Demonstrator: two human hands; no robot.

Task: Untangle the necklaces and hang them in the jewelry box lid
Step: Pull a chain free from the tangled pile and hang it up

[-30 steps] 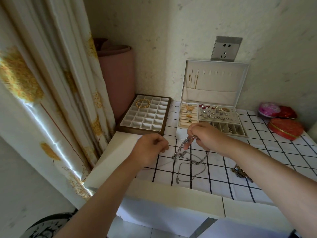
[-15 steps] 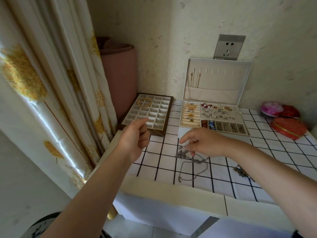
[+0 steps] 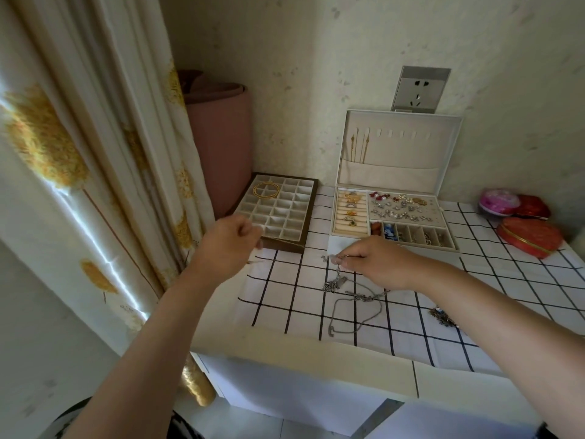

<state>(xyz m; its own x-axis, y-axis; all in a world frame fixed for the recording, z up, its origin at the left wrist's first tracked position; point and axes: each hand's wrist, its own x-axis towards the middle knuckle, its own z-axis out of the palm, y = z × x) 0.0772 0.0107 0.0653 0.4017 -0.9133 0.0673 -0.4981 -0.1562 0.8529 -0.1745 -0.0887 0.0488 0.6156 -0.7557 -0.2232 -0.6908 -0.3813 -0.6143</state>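
Observation:
A tangle of silver necklaces [image 3: 351,294] lies on the checked cloth [image 3: 506,289] in front of the open white jewelry box [image 3: 392,245]. My right hand [image 3: 376,264] pinches one end of a silver chain just above the tangle, and the chain hangs down into the pile. My left hand [image 3: 226,245] hovers to the left, near the front corner of the compartment tray. It is blurred, with its fingers curled; whether it holds a thin chain is unclear. In the upright box lid [image 3: 400,172], gold chains [image 3: 359,148] hang from the leftmost hooks, while the other hooks are bare.
A brown compartment tray [image 3: 275,242] with gold bangles [image 3: 267,189] sits left of the box. A dark jewelry cluster [image 3: 441,315] lies on the cloth at right. Red and pink gift boxes [image 3: 528,237] stand far right. A pink roll [image 3: 218,137] and a curtain [image 3: 79,153] are at left.
My left hand rose off the cloth and moved left toward the tray. My right hand dropped lower and now pinches the chain end near the box front.

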